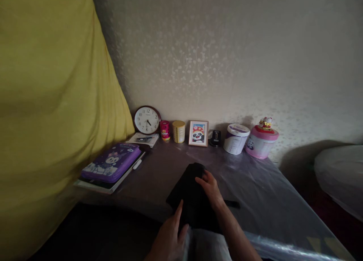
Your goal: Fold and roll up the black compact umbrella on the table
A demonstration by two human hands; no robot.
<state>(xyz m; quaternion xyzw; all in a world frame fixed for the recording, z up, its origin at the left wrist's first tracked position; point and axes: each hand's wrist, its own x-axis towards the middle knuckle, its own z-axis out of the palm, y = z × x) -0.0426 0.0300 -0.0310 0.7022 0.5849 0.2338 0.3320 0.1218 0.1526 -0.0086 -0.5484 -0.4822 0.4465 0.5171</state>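
Note:
A black item (pixel 188 185) that looks like cloth or a soft bag lies at the table's front edge, its exact kind too dark to make out. My right hand (pixel 208 185) grips its upper right edge, thumb on top and fingers curled over the side. At its lower left, my left hand (pixel 170 230) touches it with an outstretched index finger, the thumb held apart. A dark strap (pixel 232 204) sticks out to the right beyond my right wrist. Between my forearms, a pale greyish thing (pixel 210 246) shows at the bottom, blurred.
Along the wall stand a clock (pixel 147 120), a pink can (pixel 165 130), a yellow can (pixel 179 132), a panda picture frame (pixel 198 133), a black object (pixel 216 138), a white tub (pixel 236 139) and a pink-lidded tub (pixel 261 142). At left, a purple case (pixel 113 162) lies near a yellow curtain (pixel 56 83).

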